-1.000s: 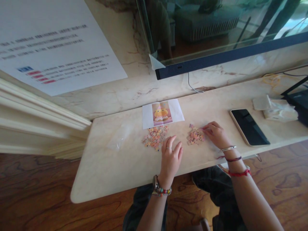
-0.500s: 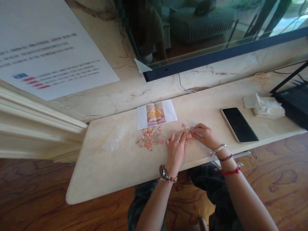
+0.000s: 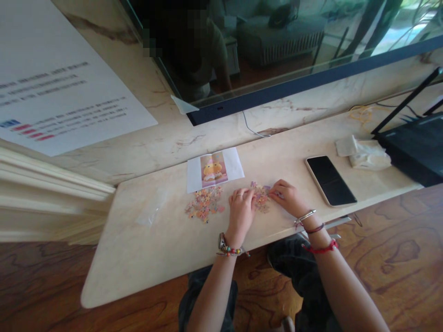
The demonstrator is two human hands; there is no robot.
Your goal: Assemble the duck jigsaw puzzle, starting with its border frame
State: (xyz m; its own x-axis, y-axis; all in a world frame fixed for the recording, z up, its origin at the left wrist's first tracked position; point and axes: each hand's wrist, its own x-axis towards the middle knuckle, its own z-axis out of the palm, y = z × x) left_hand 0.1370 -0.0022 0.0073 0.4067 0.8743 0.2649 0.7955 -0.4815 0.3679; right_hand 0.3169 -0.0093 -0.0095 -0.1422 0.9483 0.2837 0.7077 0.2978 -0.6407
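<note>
A small heap of pastel puzzle pieces (image 3: 261, 201) lies on the marble table (image 3: 145, 258) between my two hands. My left hand (image 3: 240, 213) has its fingers curled against the heap's left side. From the right, my right hand (image 3: 290, 199) closes its bent fingers on the same pieces. A second, looser heap of puzzle pieces (image 3: 204, 207) is spread to the left of my left hand. Just behind it lies a white sheet with a printed picture of a yellow cartoon figure (image 3: 214, 168).
A dark phone (image 3: 330, 180) lies face up to the right. Beyond it are crumpled tissues (image 3: 367, 154) and a black device (image 3: 415, 143). A clear plastic bag (image 3: 152, 212) rests at the left. A glass panel and a printed poster (image 3: 62, 101) stand behind.
My left hand has moved right, from the left heap to the right heap, and its fingers have curled. Both hands now press that heap together. The view has shifted slightly.
</note>
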